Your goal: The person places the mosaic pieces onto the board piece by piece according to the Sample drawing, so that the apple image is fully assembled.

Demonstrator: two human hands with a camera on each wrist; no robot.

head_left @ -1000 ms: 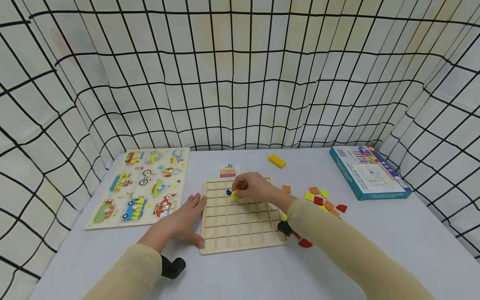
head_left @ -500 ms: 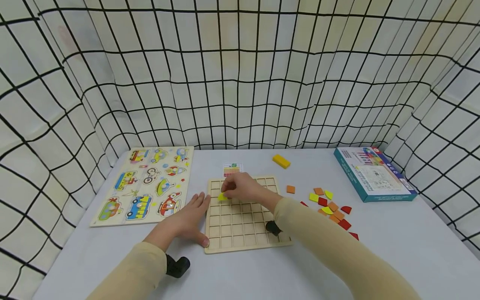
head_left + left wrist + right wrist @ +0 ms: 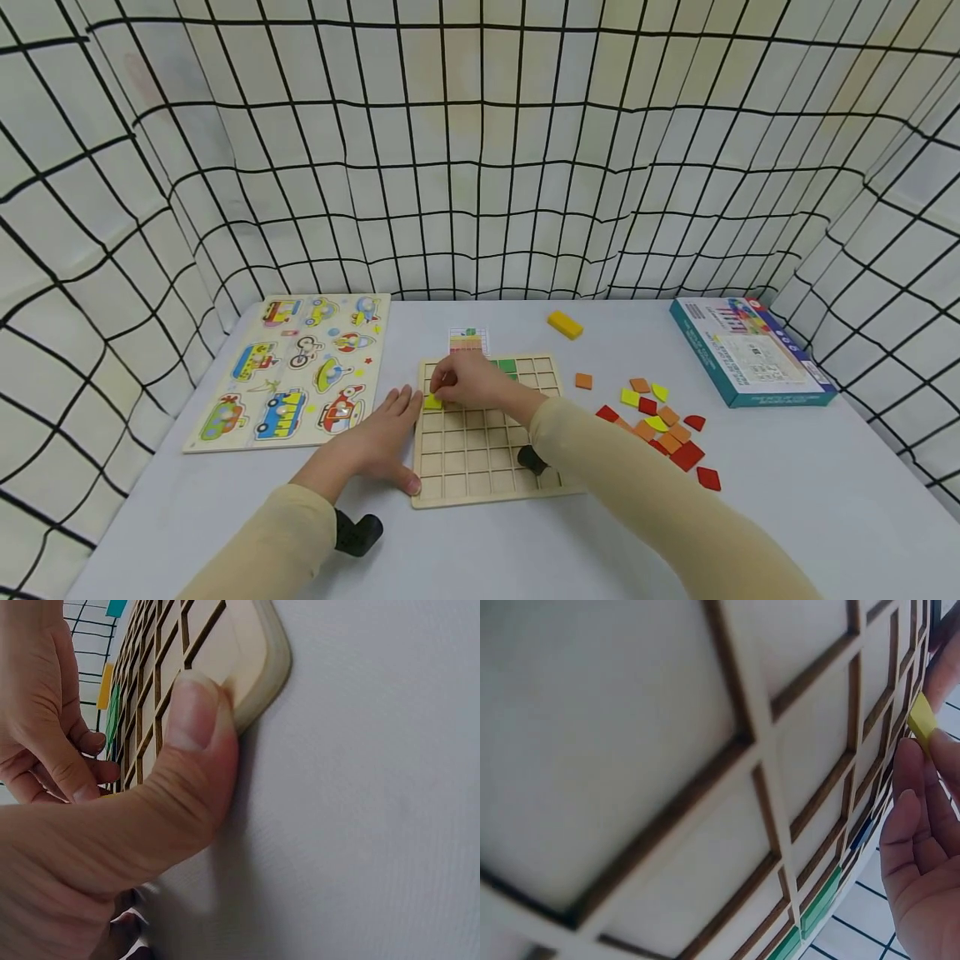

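A wooden grid board (image 3: 480,479) lies before me. My left hand (image 3: 375,442) rests at its left edge, fingers stretched out, with the thumb (image 3: 195,727) on the near corner in the left wrist view. My right hand (image 3: 472,382) reaches over the board and pinches a small yellow tile (image 3: 922,718) between thumb and fingertips, at the left column of cells. Green tiles (image 3: 821,900) and a dark blue tile (image 3: 861,834) sit in cells toward the far side. The right hand hides part of the far rows in the head view.
Red, orange and yellow loose tiles (image 3: 686,455) lie scattered right of the board. Behind it are a printed pattern card (image 3: 468,337) and a yellow block (image 3: 565,325). A vehicle picture puzzle (image 3: 300,392) lies at left, a teal box (image 3: 750,354) at right. Black netting surrounds the table.
My right hand has carried the yellow tile leftward over the board to the left column. Green tiles have come into view behind it. The left hand stays at the board's edge.
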